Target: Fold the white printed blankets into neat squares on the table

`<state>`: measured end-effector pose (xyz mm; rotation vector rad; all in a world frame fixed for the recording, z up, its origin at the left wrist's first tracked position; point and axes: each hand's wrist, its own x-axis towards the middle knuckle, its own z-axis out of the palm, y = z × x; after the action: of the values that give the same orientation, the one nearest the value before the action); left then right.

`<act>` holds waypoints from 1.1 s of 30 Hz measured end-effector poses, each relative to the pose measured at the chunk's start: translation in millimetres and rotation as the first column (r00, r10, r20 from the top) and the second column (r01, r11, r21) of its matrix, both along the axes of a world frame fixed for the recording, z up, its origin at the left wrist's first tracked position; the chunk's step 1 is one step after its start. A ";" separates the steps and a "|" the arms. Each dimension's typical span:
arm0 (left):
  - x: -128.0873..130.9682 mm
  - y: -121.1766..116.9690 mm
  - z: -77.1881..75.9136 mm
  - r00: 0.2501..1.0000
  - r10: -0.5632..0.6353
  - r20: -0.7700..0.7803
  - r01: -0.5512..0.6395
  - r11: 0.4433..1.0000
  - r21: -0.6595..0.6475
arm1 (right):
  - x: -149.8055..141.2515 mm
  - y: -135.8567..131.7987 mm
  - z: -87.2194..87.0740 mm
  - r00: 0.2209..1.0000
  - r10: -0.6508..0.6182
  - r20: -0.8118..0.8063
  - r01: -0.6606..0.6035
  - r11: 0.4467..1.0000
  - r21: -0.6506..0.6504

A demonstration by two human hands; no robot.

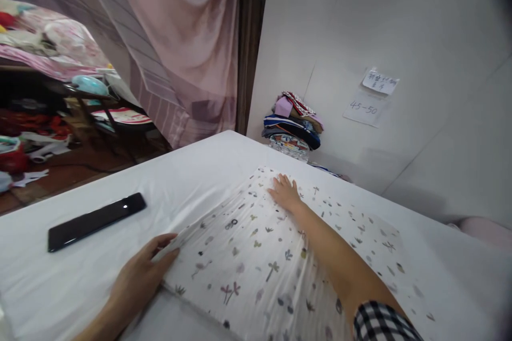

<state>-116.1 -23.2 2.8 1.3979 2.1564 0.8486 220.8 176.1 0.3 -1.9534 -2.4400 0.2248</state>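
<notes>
A thin white cloth (256, 256) printed with small plants and shapes lies spread over the white table, with creases running across it. Its near left corner is pinched between the thumb and fingers of my left hand (140, 277). My right hand (285, 193) rests flat on the cloth near its far corner, fingers spread. The right forearm, with a black-and-white checked sleeve (380, 322), crosses over the cloth and hides part of it. To the left of my left hand lies a dark phone-like object (97, 222).
A stack of folded clothes (294, 122) stands past the far table edge, against the grey wall (400, 21). Paper notes (370, 98) with handwriting hang there. A pink curtain (192, 48) hangs behind the white table (192, 162). Cluttered fabrics (68, 37) fill the left background.
</notes>
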 end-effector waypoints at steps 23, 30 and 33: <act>2.7 1.2 0.4 0.995 -0.080 -0.053 0.082 0.996 0.028 | 18.7 -143.0 14.3 1.000 -0.016 -0.020 0.014 0.991 -0.133; 8.5 -0.5 9.2 0.990 -0.121 -0.076 0.125 0.991 0.047 | 55.4 -204.8 5.2 0.978 -0.202 -0.056 0.196 0.976 -0.091; 9.7 0.5 9.5 0.993 -0.107 -0.057 0.110 0.993 0.040 | 77.4 -230.3 0.3 0.968 -0.251 -0.028 0.248 0.965 -0.085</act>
<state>-106.4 -22.6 12.3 1.5613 2.0918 0.8298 298.2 -54.2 0.6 -2.2412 -2.1643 0.3572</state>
